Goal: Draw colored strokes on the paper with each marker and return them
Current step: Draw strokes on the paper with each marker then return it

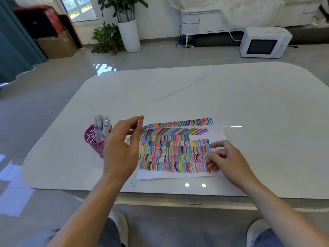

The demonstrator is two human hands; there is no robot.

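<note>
A white sheet of paper [216,133] lies near the table's front edge, covered with rows of coloured strokes. My left hand [121,148] hovers at the paper's left edge, holding a marker with a red end cap [140,121] between thumb and fingers; most of its barrel is hidden by the hand. My right hand [224,159] rests on the paper's right side with fingers curled loosely, nothing in it. A purple lattice pen cup [92,139] stands just left of my left hand and holds several capped markers [100,125].
The white marble table [195,93] stretches far behind the paper. On the floor beyond are a white microwave [263,42], potted plants [128,32], a cardboard box [57,43] and a white cabinet. My knees and shoes show below the table edge.
</note>
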